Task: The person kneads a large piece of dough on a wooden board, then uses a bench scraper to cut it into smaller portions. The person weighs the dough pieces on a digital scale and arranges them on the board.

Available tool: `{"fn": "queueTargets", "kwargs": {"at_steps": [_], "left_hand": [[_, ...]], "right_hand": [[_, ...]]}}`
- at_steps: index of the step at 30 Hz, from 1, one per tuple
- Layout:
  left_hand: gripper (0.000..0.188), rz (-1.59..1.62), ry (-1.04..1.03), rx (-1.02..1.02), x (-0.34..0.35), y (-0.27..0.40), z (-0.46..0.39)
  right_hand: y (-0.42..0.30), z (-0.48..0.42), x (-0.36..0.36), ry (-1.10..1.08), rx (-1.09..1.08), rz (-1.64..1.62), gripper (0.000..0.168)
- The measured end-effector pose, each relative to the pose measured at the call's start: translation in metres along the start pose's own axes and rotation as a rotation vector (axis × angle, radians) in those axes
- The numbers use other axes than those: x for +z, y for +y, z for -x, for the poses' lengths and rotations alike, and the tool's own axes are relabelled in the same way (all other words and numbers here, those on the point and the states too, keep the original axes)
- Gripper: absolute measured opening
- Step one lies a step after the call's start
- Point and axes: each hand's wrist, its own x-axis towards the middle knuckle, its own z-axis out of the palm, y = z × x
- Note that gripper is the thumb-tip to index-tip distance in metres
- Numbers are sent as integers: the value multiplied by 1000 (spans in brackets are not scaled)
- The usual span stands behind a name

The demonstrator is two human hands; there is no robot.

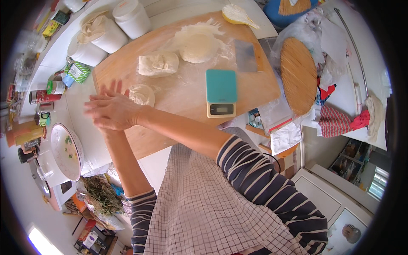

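Note:
My right hand (113,110) lies across my left hand (111,88), palms towards each other, over the left edge of a floured wooden board (178,95). The fingers of both are spread and hold nothing; my right fingertips are blurred. Most of my left palm is hidden. Just beyond them sits a small lump of dough (143,95), partly covered by my hand. Further back are a folded block of dough (159,65) and a larger, rounded dough mound (197,47) in scattered flour. A kitchen scale with a turquoise platform (221,85) stands near the board's front edge.
A flat rectangular scraper (245,55) lies on the board's right. Behind it is a yellow scoop of flour (237,15). White lidded tubs (132,20) line the back left. A patterned basin (66,153) stands left, a round stalk-woven mat (299,76) right.

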Motion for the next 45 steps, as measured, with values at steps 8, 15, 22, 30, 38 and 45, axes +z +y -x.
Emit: {"fn": "queueTargets", "kwargs": {"at_steps": [8, 15, 22, 30, 38, 45], "left_hand": [[47, -236, 480, -11, 71, -31, 14], [35, -627, 428, -14, 108, -94, 34], [32, -1047, 622, 18, 46, -151, 77], [31, -1075, 621, 51, 61, -151, 60], [41, -696, 631, -242, 93, -175, 19], [26, -259, 1029, -273, 52, -249, -83]], "right_hand": [[-10, 40, -81, -24, 24, 91, 45], [75, 182, -195, 344, 273, 760, 40], [-1, 266, -195, -80, 395, 708, 36], [10, 256, -189, -130, 292, 718, 38], [26, 228, -205, -77, 321, 491, 31], [154, 107, -236, 419, 526, 265, 31]]}}
